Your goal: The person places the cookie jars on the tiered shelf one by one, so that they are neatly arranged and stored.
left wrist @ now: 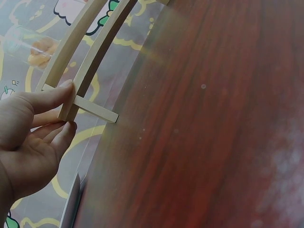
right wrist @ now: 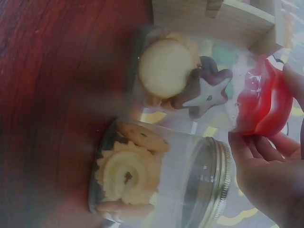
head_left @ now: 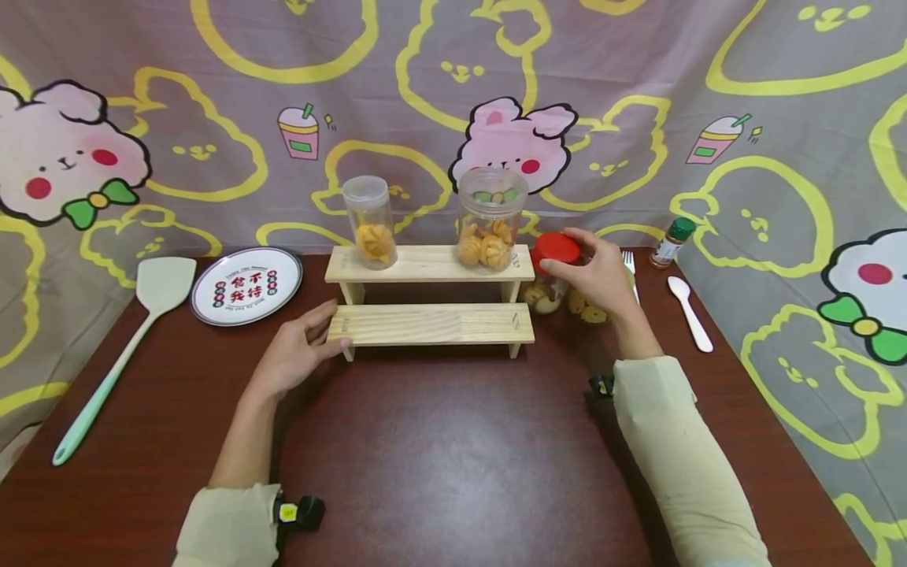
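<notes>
Holding red-lidded jar [right wrist: 216, 78]: right grip [head_left: 602, 272]. Plate [head_left: 246, 287] shows red Chinese characters [head_left: 255, 294].

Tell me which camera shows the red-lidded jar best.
Right wrist: the jar appears close up, with a star cookie inside and the right hand holding its red lid. The head view shows it smaller, partly behind that hand; the left wrist view doesn't show it.

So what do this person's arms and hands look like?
The left sleeve and right sleeve are plain pale beige. A black gadget with a yellow label sits by the left one, another black gadget by the right. The fingers are ungloved.
</notes>
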